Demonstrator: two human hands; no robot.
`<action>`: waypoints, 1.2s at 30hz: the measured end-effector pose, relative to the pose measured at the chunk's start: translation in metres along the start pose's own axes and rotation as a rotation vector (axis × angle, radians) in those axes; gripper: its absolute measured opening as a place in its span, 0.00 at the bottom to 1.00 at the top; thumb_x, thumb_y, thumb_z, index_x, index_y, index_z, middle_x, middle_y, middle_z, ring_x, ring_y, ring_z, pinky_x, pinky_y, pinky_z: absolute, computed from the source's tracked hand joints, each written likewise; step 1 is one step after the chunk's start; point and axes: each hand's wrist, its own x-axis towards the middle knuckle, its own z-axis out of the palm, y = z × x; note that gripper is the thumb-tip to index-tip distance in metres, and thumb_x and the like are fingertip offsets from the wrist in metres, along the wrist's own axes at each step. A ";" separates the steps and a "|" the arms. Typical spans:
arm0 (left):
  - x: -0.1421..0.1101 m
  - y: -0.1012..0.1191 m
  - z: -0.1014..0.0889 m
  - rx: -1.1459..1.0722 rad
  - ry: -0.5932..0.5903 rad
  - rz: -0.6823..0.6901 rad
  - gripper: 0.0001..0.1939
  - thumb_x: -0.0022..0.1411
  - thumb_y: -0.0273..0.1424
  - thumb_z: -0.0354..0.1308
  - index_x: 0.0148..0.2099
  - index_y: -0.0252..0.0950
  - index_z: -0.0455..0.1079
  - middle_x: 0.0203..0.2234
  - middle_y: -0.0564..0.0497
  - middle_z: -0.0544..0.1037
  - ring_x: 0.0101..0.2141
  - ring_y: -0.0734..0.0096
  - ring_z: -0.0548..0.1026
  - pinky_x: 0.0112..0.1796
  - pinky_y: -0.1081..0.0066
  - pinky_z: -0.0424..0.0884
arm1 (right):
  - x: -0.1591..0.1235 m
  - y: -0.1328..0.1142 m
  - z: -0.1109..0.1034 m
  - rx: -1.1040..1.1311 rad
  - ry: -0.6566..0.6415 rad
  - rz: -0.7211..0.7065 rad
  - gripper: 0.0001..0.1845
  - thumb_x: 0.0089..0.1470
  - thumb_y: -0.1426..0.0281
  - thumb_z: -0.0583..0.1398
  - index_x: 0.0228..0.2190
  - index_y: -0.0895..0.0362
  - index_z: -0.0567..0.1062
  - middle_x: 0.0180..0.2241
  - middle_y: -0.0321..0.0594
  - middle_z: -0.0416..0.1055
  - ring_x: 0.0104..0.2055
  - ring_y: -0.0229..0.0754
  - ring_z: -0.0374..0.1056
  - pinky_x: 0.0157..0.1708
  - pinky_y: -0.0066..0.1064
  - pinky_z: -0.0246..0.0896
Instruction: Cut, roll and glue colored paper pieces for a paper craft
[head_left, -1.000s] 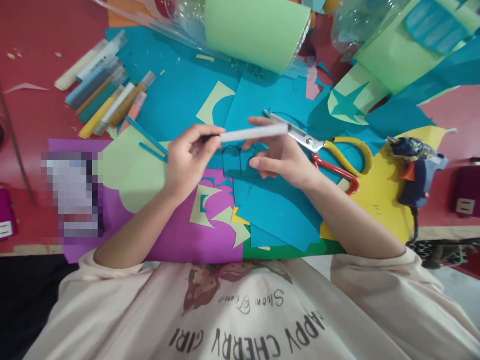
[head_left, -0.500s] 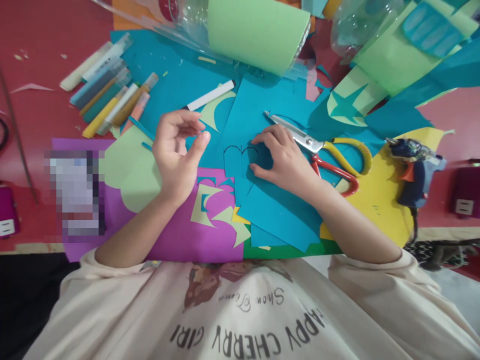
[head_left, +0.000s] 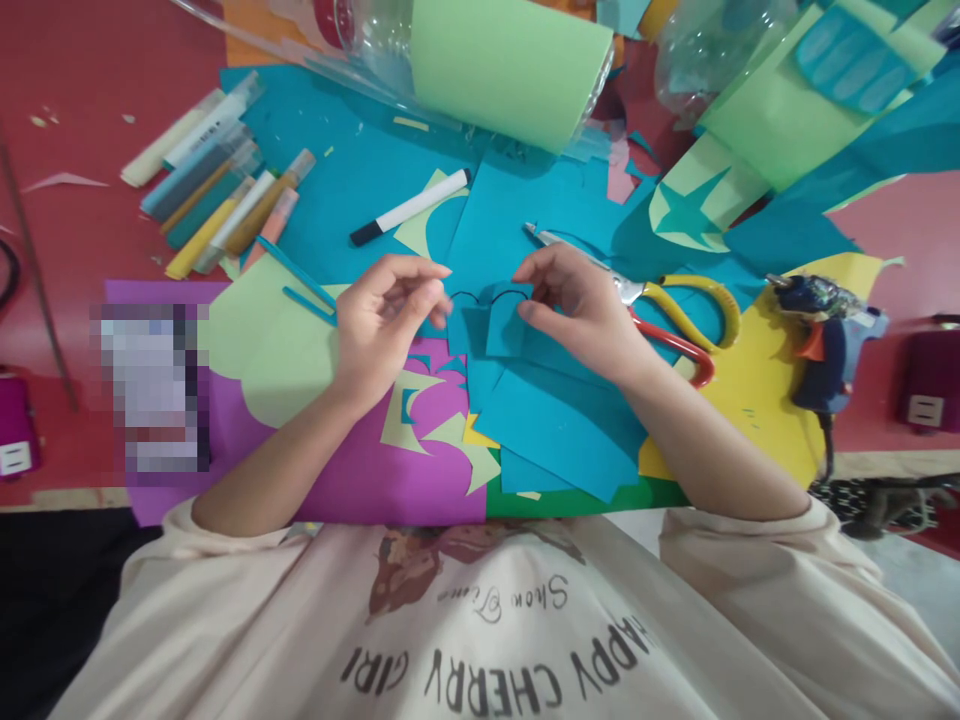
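Note:
Between my hands is a small piece of blue paper [head_left: 506,325] with two black curved lines drawn along its upper part. Its right half is lifted and bent along the middle. My right hand [head_left: 574,310] is closed, with thumb and fingertips pinching the right edge of this piece. My left hand [head_left: 394,320] has its thumb and index finger pressed together at the left edge. Its fingertips partly hide that edge. Just beyond my right hand lie scissors [head_left: 686,300] with one yellow and one red handle. A capped white marker [head_left: 420,205] rests above my left hand.
Several markers [head_left: 217,190] lie at the upper left. A green-wrapped plastic bottle [head_left: 510,70] lies across the back. At right, a glue gun [head_left: 829,340] rests by yellow paper [head_left: 757,400]. Paper scraps [head_left: 412,420] cover purple paper [head_left: 322,460]. A blurred rectangular item [head_left: 154,390] is at left.
My left hand has moved right and down to the blue piece, and its fingers have closed. My right hand has shifted slightly right, and the piece's right half is now lifted.

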 end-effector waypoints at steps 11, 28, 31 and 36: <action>-0.010 0.015 0.012 -0.692 -0.696 -0.538 0.24 0.57 0.54 0.61 0.44 0.40 0.68 0.31 0.47 0.82 0.34 0.59 0.83 0.30 0.67 0.80 | -0.008 -0.016 0.016 0.366 0.018 0.072 0.13 0.51 0.61 0.65 0.36 0.52 0.70 0.30 0.32 0.67 0.20 0.30 0.60 0.18 0.25 0.62; -0.018 0.021 0.018 -0.884 -0.609 -0.904 0.09 0.55 0.29 0.60 0.40 0.31 0.71 0.31 0.48 0.82 0.30 0.68 0.80 0.37 0.68 0.75 | -0.008 -0.022 0.016 0.367 -0.050 0.176 0.20 0.53 0.54 0.63 0.25 0.56 0.67 0.18 0.28 0.63 0.17 0.29 0.59 0.17 0.23 0.53; -0.018 0.018 0.020 -0.942 -0.637 -0.943 0.08 0.54 0.29 0.59 0.37 0.30 0.70 0.26 0.49 0.81 0.26 0.67 0.79 0.32 0.68 0.74 | -0.009 -0.024 0.016 0.288 -0.105 0.156 0.20 0.56 0.53 0.61 0.25 0.56 0.67 0.18 0.29 0.63 0.17 0.30 0.61 0.18 0.24 0.54; -0.019 0.014 0.022 -0.933 -0.607 -0.903 0.08 0.58 0.31 0.55 0.39 0.32 0.68 0.23 0.52 0.78 0.23 0.70 0.77 0.28 0.71 0.71 | -0.014 -0.036 0.000 -0.170 -0.074 0.046 0.13 0.60 0.59 0.57 0.39 0.56 0.72 0.33 0.39 0.74 0.33 0.39 0.72 0.33 0.31 0.68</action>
